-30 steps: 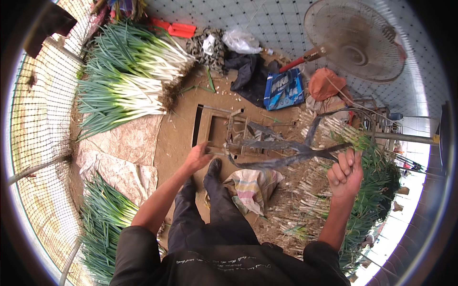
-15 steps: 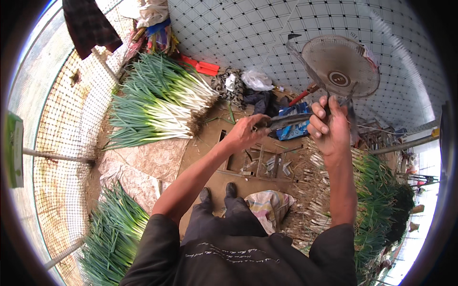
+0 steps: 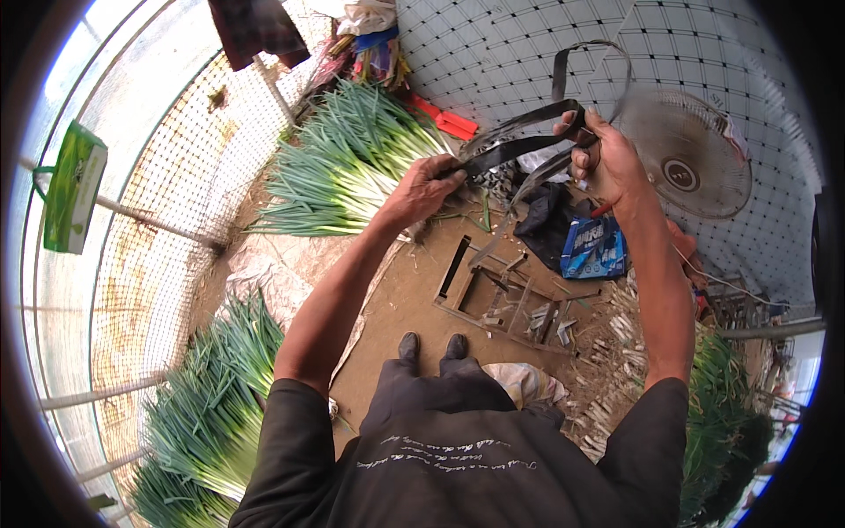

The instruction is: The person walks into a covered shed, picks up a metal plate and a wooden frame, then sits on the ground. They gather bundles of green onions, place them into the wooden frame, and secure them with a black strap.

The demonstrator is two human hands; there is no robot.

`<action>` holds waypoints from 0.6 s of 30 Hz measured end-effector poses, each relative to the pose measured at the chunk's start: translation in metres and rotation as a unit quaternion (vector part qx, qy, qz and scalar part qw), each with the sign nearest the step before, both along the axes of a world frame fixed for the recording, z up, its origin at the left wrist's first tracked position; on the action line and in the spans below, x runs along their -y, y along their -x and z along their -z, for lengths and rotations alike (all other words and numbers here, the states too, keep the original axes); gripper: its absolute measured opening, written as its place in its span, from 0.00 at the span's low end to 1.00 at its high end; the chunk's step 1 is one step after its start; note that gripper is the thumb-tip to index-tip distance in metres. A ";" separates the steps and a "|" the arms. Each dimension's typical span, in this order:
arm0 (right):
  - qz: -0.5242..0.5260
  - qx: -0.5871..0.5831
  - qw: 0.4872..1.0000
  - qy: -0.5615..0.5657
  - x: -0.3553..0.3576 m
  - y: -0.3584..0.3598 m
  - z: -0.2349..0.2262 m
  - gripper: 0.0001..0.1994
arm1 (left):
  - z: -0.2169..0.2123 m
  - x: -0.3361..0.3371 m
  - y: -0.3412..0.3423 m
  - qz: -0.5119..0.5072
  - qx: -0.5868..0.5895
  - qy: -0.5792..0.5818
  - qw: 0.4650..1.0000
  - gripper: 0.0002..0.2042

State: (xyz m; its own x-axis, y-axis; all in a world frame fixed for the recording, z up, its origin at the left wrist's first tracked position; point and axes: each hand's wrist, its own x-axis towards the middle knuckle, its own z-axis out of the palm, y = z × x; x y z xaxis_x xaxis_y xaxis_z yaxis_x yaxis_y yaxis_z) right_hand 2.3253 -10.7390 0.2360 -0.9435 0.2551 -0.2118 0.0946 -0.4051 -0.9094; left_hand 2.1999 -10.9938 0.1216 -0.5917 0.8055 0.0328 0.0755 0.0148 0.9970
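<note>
I stand over a dirt floor and hold a bunch of black flat straps [image 3: 519,145] up at chest height. My left hand [image 3: 424,187] pinches the straps at their lower left end. My right hand [image 3: 606,158] is closed around the same straps higher up on the right, and a loop of strap rises above it. Below the hands, a wooden frame [image 3: 502,295] lies on the ground in front of my shoes [image 3: 431,346].
A big pile of green onions [image 3: 343,163] lies at the far left, another pile [image 3: 211,405] near left, more at right [image 3: 726,414]. A standing fan [image 3: 691,163], a blue bag [image 3: 594,248], dark cloth and mesh walls surround me. A green bag [image 3: 72,187] hangs left.
Both hands have risen from near the wooden frame to chest height, lifting the black straps with them. My view has tilted up toward the far mesh wall.
</note>
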 end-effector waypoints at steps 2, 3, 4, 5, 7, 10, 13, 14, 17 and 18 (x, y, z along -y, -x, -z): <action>0.024 0.040 0.997 -0.058 -0.013 0.011 0.001 0.16 | -0.014 0.010 0.000 -0.036 0.033 0.022 0.999 0.10; 0.026 0.052 0.995 -0.081 -0.011 0.016 -0.004 0.16 | -0.010 0.028 0.007 -0.055 0.032 0.030 0.998 0.10; 0.038 0.064 0.991 -0.111 -0.011 0.019 -0.006 0.17 | -0.008 0.042 0.007 -0.094 0.061 0.012 0.994 0.10; 0.037 0.069 0.991 -0.111 -0.016 0.023 -0.008 0.17 | -0.007 0.059 0.009 -0.124 0.086 -0.006 0.989 0.10; 0.034 0.077 0.990 -0.111 -0.028 0.032 -0.012 0.16 | 0.003 0.096 0.010 -0.200 0.098 -0.015 0.975 0.10; 0.020 0.059 0.991 -0.119 -0.037 0.041 -0.024 0.16 | 0.022 0.139 0.002 -0.281 0.088 0.031 0.955 0.10; -0.016 0.038 0.992 -0.120 -0.044 0.052 -0.036 0.16 | 0.052 0.179 -0.015 -0.319 0.132 0.031 0.938 0.10; -0.035 0.024 0.992 -0.118 -0.045 0.057 -0.041 0.15 | 0.062 0.199 -0.023 -0.325 0.141 0.042 0.934 0.10; -0.074 0.003 0.990 -0.119 -0.048 0.066 -0.053 0.15 | 0.094 0.227 -0.049 -0.350 0.183 0.067 0.916 0.10; -0.083 -0.001 0.989 -0.123 -0.049 0.069 -0.057 0.15 | 0.106 0.236 -0.058 -0.356 0.193 0.081 0.911 0.10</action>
State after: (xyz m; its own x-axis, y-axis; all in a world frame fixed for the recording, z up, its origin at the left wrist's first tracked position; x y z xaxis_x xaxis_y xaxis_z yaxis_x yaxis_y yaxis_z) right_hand 2.2565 -10.6896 0.2932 -0.9770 0.1398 -0.1607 0.1395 -0.1502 -0.9788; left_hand 2.2582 -11.2295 0.0157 -0.9085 0.1878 -0.3733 -0.3662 0.0724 0.9277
